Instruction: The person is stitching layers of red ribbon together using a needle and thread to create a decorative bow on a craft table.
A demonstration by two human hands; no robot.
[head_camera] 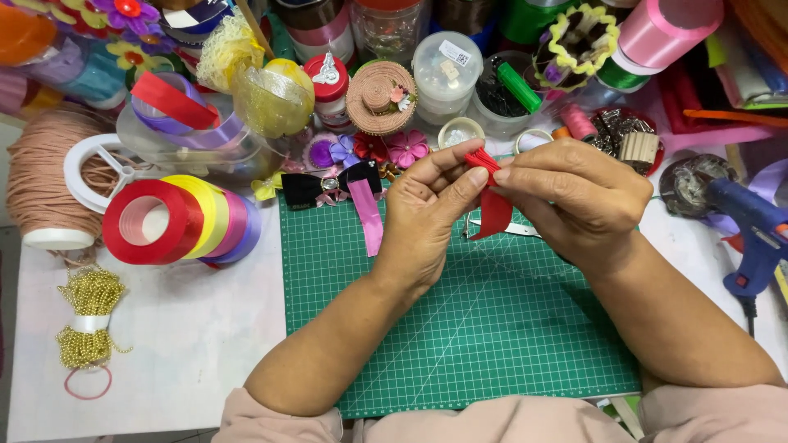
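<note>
Head view, the only one. Landmark: green cutting mat (460, 328), centre of the white table (164, 344).

Both hands are up over the top half of the mat, close together, fingertips meeting on one piece. Left hand (427, 221) pinches the red ribbon (492, 205) between thumb and forefinger at its folded top. Right hand (574, 205) is closed on the same ribbon from the other side, fingers curled over it. The ribbon sits above the mat's upper edge; its top is gathered into tight pleats and one loose tail hangs down between the hands.

Progress, judged from the frame: folding or pleating is under way, top end already bunched, tail not yet shaped or fixed. No glue, thread or tie visible on it.

Under the hands, lying on the mat: scissors (513, 230), mostly hidden. At the mat's upper left edge: black bow (316, 187) with a pink ribbon strip (368, 215) just beside it. Left of the mat: stack of ribbon rolls (176, 220) in red, yellow, pink and purple, a cone of pinkish cord (45, 176) further left, gold bead chain (86, 316) below that. Right of the mat: blue glue gun (755, 230), untouched, well apart from the hands. Behind the mat: small straw hat (381, 97), fabric flowers (406, 148), clear tubs and spools crowded together.
</note>
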